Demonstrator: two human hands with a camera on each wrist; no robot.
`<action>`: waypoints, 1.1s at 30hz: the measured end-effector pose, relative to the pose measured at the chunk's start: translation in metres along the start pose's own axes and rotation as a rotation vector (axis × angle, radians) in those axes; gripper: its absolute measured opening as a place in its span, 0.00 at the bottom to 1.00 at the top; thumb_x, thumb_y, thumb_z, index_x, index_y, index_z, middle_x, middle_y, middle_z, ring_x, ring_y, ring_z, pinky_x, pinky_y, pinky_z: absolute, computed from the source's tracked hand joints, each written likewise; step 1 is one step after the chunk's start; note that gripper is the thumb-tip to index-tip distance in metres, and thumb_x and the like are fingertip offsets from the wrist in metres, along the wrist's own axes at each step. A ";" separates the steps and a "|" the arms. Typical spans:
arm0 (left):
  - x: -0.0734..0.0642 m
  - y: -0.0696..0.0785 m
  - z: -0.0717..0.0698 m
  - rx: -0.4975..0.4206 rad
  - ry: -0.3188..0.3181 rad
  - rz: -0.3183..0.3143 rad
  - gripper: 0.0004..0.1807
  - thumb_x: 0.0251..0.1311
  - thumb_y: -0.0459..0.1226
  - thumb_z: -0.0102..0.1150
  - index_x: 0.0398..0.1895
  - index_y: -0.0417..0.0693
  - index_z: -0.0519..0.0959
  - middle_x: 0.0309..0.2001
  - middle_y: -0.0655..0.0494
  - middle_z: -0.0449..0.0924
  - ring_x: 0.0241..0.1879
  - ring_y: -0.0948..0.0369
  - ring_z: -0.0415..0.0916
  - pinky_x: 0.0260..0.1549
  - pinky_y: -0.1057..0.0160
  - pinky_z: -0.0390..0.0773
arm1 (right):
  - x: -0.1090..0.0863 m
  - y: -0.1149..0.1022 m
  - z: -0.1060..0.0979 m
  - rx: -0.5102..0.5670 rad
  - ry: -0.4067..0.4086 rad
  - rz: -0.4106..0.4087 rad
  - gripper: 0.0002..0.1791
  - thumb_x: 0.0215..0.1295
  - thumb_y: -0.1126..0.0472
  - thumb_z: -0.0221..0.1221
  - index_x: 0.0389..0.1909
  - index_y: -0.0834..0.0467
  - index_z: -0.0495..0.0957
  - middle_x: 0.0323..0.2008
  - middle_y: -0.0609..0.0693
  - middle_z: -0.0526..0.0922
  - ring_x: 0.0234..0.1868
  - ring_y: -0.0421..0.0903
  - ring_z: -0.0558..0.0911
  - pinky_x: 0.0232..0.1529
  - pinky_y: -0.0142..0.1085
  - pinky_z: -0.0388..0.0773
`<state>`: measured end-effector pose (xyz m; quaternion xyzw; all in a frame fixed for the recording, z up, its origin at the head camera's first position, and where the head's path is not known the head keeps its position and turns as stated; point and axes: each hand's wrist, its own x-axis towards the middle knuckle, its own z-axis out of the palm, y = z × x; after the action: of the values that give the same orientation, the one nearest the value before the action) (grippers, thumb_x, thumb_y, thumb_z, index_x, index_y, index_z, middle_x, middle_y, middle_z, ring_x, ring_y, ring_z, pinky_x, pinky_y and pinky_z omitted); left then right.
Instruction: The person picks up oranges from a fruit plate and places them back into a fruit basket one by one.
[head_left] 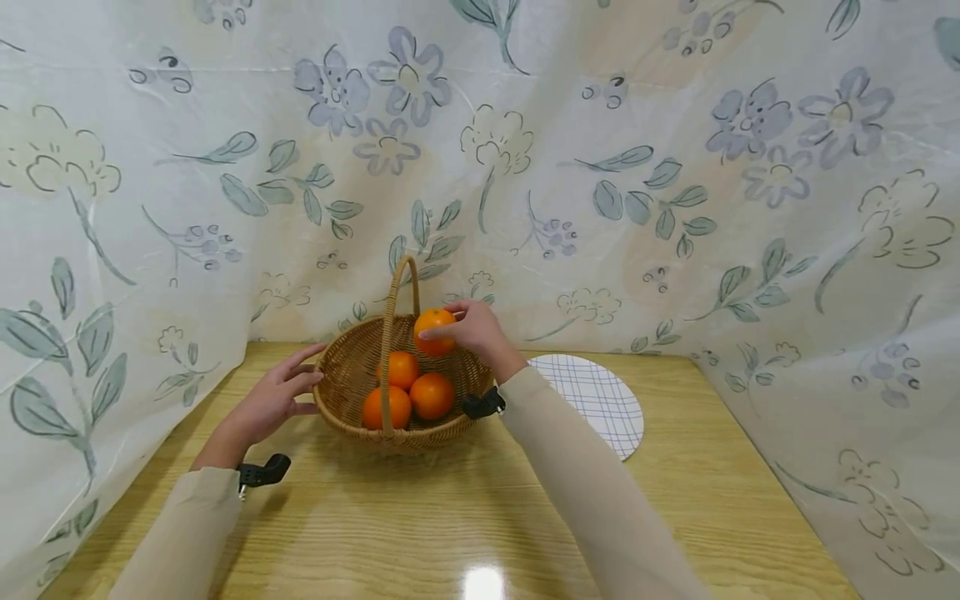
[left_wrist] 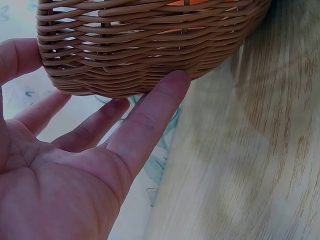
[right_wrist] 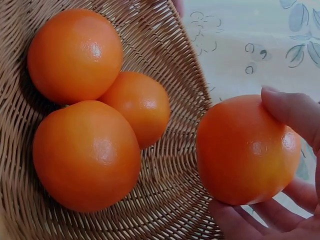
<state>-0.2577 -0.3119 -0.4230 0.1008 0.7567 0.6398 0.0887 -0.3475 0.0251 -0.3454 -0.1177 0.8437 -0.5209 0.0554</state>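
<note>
A brown wicker basket (head_left: 341,414) with a tall arched handle (head_left: 388,333) stands on the table, and three oranges lie inside it. One orange (right_wrist: 75,56) touches another orange (right_wrist: 86,157), with a smaller-looking orange (right_wrist: 140,107) beside them. My right hand (head_left: 480,329) grips a fourth orange (right_wrist: 245,150) between thumb and fingers, over the far right part of the basket. At the basket's left side, my left hand (head_left: 273,400) rests its fairly straight fingertips against the outer weave. The left wrist view shows these fingers (left_wrist: 150,117) against the wicker wall from outside.
A round white mat with a checked line pattern (head_left: 592,400) lies right of the basket, partly behind the right sleeve. Flowered cloth (head_left: 555,167) hangs behind and on both sides of the wooden table (head_left: 390,517). Each wrist wears a black camera.
</note>
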 end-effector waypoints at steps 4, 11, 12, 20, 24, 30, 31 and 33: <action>0.001 0.000 0.000 0.000 0.004 0.005 0.37 0.80 0.45 0.46 0.85 0.53 0.43 0.74 0.28 0.53 0.67 0.37 0.66 0.50 0.51 0.86 | 0.005 0.001 0.005 -0.083 -0.006 0.006 0.39 0.47 0.49 0.80 0.61 0.60 0.80 0.55 0.58 0.83 0.52 0.53 0.81 0.52 0.40 0.82; 0.001 0.001 0.001 -0.008 0.009 -0.001 0.37 0.80 0.44 0.47 0.85 0.53 0.44 0.74 0.28 0.53 0.67 0.37 0.66 0.50 0.50 0.86 | 0.010 0.001 0.012 -0.220 0.024 0.039 0.36 0.45 0.49 0.81 0.56 0.61 0.83 0.53 0.55 0.84 0.51 0.52 0.79 0.55 0.42 0.81; 0.000 0.001 0.002 -0.008 0.009 -0.002 0.37 0.80 0.44 0.47 0.85 0.53 0.44 0.75 0.28 0.52 0.68 0.36 0.65 0.50 0.50 0.86 | 0.010 0.001 0.013 -0.238 0.031 0.043 0.36 0.45 0.49 0.81 0.55 0.61 0.84 0.52 0.55 0.84 0.50 0.51 0.79 0.54 0.42 0.80; 0.001 0.002 0.003 0.003 0.006 0.002 0.37 0.80 0.45 0.47 0.85 0.53 0.44 0.75 0.28 0.53 0.69 0.34 0.63 0.50 0.50 0.86 | 0.007 0.001 0.016 -0.253 0.040 0.104 0.37 0.46 0.51 0.82 0.56 0.65 0.83 0.55 0.58 0.83 0.51 0.52 0.80 0.54 0.42 0.82; 0.001 0.003 0.003 0.013 0.008 0.003 0.37 0.81 0.45 0.46 0.85 0.53 0.44 0.75 0.28 0.52 0.68 0.35 0.65 0.50 0.51 0.86 | 0.006 0.002 0.014 -0.273 0.030 0.103 0.35 0.49 0.52 0.80 0.55 0.66 0.82 0.58 0.57 0.81 0.53 0.53 0.79 0.56 0.43 0.82; 0.001 0.006 0.003 0.014 0.006 0.000 0.37 0.81 0.44 0.46 0.85 0.53 0.43 0.75 0.28 0.52 0.68 0.34 0.64 0.50 0.51 0.86 | 0.003 0.003 0.006 -0.289 0.000 0.086 0.27 0.54 0.54 0.77 0.51 0.65 0.84 0.57 0.57 0.82 0.54 0.53 0.79 0.56 0.44 0.81; 0.001 0.006 0.003 0.017 0.007 -0.002 0.37 0.81 0.44 0.45 0.85 0.53 0.43 0.75 0.28 0.51 0.68 0.34 0.64 0.50 0.51 0.86 | 0.003 0.004 0.005 -0.288 -0.009 0.079 0.28 0.54 0.53 0.77 0.52 0.64 0.85 0.57 0.57 0.82 0.55 0.54 0.79 0.57 0.45 0.81; 0.001 0.007 0.003 0.024 0.009 -0.004 0.37 0.81 0.44 0.45 0.85 0.54 0.43 0.75 0.28 0.52 0.68 0.33 0.63 0.50 0.51 0.86 | 0.001 0.005 0.001 -0.281 -0.029 0.056 0.29 0.55 0.52 0.76 0.55 0.63 0.85 0.58 0.56 0.83 0.58 0.54 0.79 0.59 0.45 0.81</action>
<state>-0.2572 -0.3079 -0.4164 0.0975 0.7649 0.6309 0.0855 -0.3489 0.0261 -0.3505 -0.1082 0.9104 -0.3939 0.0651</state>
